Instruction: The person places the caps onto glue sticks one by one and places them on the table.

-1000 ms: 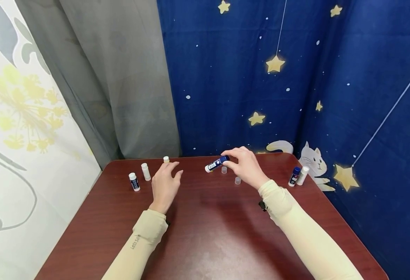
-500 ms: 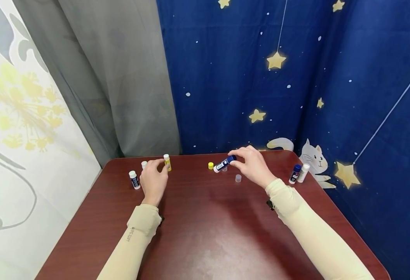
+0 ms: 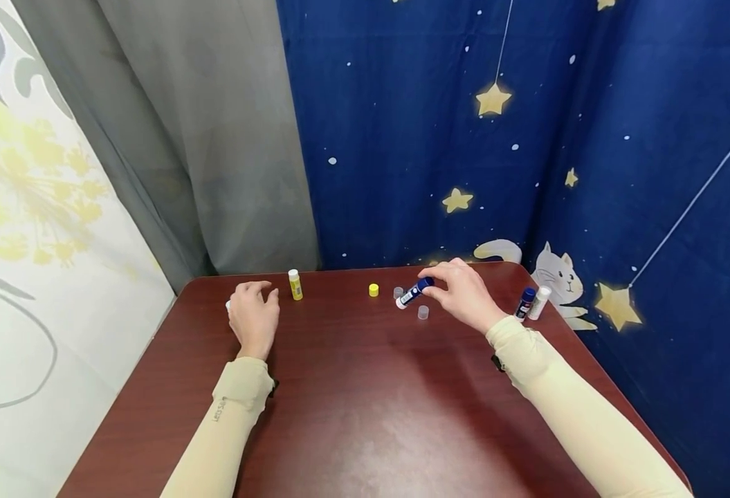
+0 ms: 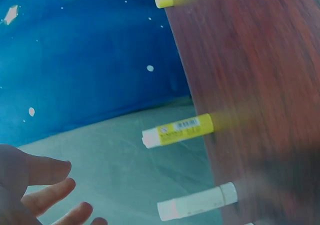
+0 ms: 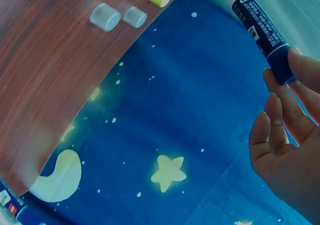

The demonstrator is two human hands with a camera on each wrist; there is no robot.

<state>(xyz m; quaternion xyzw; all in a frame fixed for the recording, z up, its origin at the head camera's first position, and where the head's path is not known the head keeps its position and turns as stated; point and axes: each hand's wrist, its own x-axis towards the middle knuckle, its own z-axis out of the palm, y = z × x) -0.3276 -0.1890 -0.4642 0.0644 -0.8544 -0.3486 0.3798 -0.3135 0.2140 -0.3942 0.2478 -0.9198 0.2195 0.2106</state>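
Note:
In the head view my right hand (image 3: 464,294) pinches a navy glue stick (image 3: 411,295) by its dark blue cap. The stick is tilted above the table, its white end toward the lower left. My left hand (image 3: 254,319) is over the table's left side, with nothing between its loosely bent fingers. To its right stands an uncapped yellow glue stick (image 3: 295,285). A white glue stick (image 4: 197,203) shows near the left hand in the left wrist view. In the head view the left hand mostly hides what stands behind it; only a white bit (image 3: 227,306) shows.
A yellow cap (image 3: 373,290) and two clear caps (image 3: 423,312) (image 3: 398,292) lie near the back edge of the brown table (image 3: 340,387). At the right edge stand a blue-capped glue stick (image 3: 524,304) and a white glue stick (image 3: 540,303). Curtains hang behind.
My left hand has moved left, away from the yellow glue stick and toward the sticks at left. The right hand has shifted a little right, still holding the navy glue stick.

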